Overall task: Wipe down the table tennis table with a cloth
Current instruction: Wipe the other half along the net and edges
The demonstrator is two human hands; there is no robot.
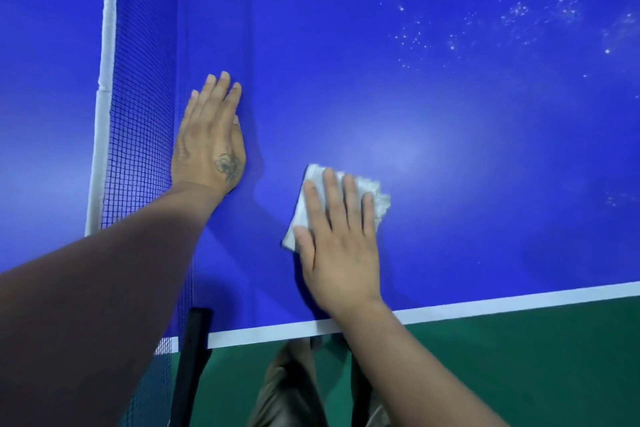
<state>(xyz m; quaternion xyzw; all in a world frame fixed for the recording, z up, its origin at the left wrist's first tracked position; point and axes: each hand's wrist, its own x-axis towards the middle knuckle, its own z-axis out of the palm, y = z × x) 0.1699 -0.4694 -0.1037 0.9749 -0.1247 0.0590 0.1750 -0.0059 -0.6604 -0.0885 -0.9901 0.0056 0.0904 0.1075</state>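
Seen from the head camera, a white cloth (pixel 341 199) is being pressed flat against the blue table tennis table (pixel 450 135) by the right hand (pixel 337 246), its fingers straight and spread over the fabric, near the white sideline (pixel 485 305). The left hand (pixel 211 139), released and holding nothing, is being rested palm-down on the tabletop just beside the net (pixel 138 135). Pale specks (pixel 519 14) are being shown scattered across the far surface. Green flooring (pixel 519 357) is lying below the table's edge.
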